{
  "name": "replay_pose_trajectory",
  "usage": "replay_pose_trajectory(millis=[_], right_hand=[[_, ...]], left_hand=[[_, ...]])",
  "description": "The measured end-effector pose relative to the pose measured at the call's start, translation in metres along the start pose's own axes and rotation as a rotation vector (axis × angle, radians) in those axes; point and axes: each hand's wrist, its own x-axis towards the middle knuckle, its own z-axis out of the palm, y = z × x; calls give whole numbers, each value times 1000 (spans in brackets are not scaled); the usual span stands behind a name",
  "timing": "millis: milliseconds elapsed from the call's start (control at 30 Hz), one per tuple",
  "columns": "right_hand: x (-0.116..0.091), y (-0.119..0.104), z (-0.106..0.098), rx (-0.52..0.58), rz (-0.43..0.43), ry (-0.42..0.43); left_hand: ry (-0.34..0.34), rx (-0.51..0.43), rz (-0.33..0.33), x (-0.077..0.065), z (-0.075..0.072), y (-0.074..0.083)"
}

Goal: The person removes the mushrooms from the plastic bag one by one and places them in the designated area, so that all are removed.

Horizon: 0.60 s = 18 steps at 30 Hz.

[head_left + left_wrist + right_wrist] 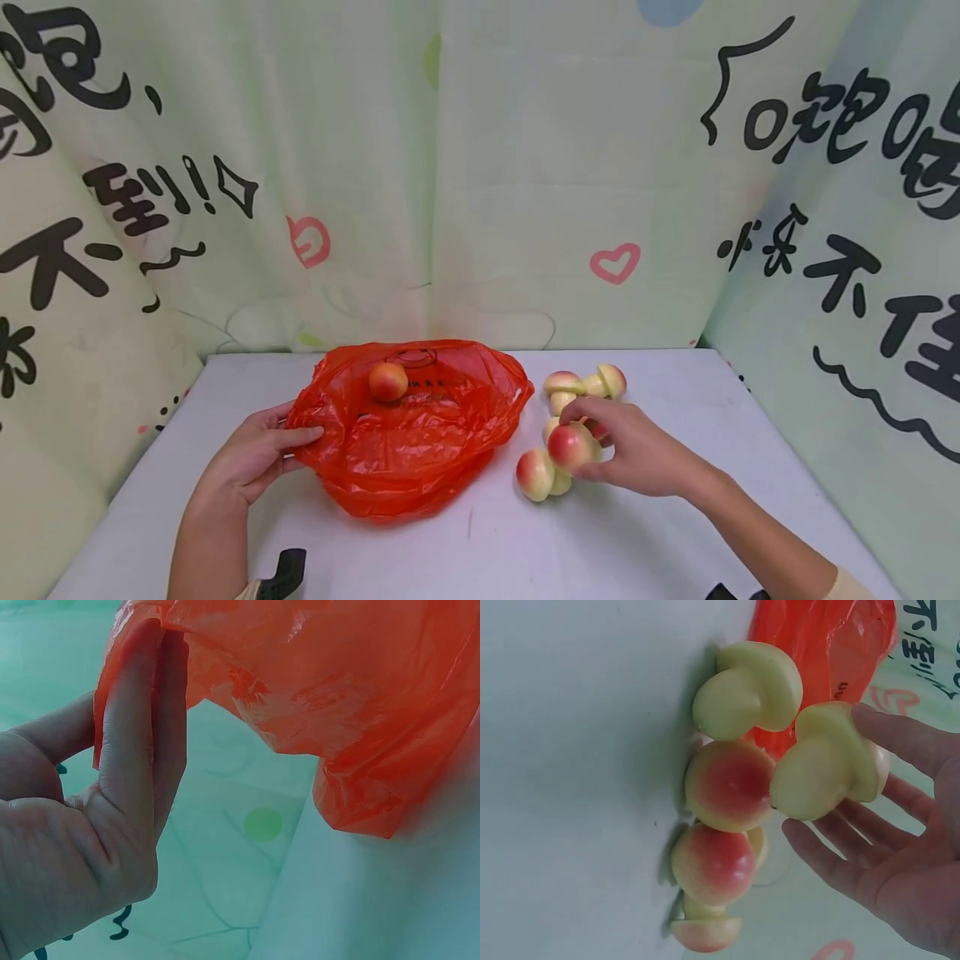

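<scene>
My left hand (251, 450) pinches the left rim of a red plastic bag (405, 467), thumb on the near side and fingers behind the film, as the left wrist view (127, 750) also shows. The bag lies spread with its mouth wide. One toy mushroom (388, 382) with a red-yellow cap sits in it. Between thumb and fingers, my right hand (637, 446) holds another toy mushroom (825, 761), its pale stem facing the right wrist camera. Just below it, several more mushrooms (731, 784) lie in a row on the table, one (536, 475) nearest me.
The white table (480, 558) reaches back to a pale green curtain (525, 167) with black writing and pink hearts. Curtains also hang along both sides. At the far end of the row, two mushrooms (611, 381) lie close together, right of the bag.
</scene>
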Motion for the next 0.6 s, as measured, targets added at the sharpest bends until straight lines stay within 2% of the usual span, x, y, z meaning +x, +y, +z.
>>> replay_pose_trajectory(millis=[200,600], right_hand=[[-7,7,2,18,-10,5],[-21,18,7,7,35,-9]], left_hand=[[9,6,3,0,0,-1],[4,13,1,0,1,0]])
